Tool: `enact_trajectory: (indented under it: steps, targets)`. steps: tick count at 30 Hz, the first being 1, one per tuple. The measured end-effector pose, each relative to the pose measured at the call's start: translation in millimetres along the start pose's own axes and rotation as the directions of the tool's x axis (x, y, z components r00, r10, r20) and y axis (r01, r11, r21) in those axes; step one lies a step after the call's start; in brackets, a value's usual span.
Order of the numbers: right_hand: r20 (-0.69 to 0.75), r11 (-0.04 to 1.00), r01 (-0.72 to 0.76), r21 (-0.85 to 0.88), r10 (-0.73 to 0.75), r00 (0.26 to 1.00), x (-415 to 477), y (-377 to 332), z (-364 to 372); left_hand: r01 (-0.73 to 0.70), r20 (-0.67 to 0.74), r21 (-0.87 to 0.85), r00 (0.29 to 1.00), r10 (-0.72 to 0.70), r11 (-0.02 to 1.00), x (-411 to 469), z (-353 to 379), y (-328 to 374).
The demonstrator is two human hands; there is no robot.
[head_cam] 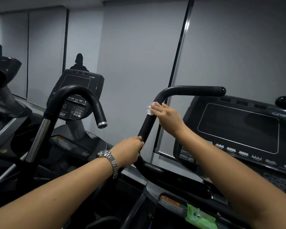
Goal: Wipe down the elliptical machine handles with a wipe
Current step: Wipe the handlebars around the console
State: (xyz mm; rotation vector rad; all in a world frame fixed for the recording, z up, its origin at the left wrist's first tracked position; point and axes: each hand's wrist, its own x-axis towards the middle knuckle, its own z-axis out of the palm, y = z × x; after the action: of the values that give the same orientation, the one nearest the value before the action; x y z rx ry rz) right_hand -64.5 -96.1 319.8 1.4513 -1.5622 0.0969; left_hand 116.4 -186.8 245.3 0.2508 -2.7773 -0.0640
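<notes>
The elliptical's left black handle (185, 90) rises from the machine, bends and runs right to a rounded end. My right hand (166, 115) presses a white wipe (150, 110) against the handle just below the bend, fingers wrapped over it. My left hand (130, 151), with a metal watch on the wrist, grips the same handle lower down. The tip of the machine's right handle (285, 101) shows at the far right edge.
The elliptical's console (238, 128) with a dark screen sits right of the handle. A green wipes packet (201, 218) lies on the machine below it. A second machine with a curved handle (78, 95) and console (80, 90) stands to the left. Grey walls lie behind.
</notes>
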Motion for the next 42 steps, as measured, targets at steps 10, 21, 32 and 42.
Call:
enact_trajectory:
  steps: [10,21,32,42]
  targets:
    - [0.024,0.999,0.012,-0.032,-0.011,1.000,10.9,14.8,-10.9,0.011,-0.120,-0.067,0.993,-0.019,0.998,17.2,-14.5,5.4]
    - [-0.043,0.991,-0.102,-0.081,0.099,0.994,9.5,51.1,-18.8,0.143,-0.474,-0.201,0.851,-0.224,0.969,95.9,-26.7,25.5]
    - [0.030,0.992,-0.105,-0.073,0.108,0.994,25.3,41.1,-16.0,0.153,-0.519,-0.176,0.825,-0.224,0.972,93.6,-22.4,30.1]
    - [0.024,0.971,-0.212,-0.113,0.216,0.976,47.8,24.1,-16.2,0.168,-0.504,-0.147,0.835,-0.221,0.975,99.6,-20.6,26.2]
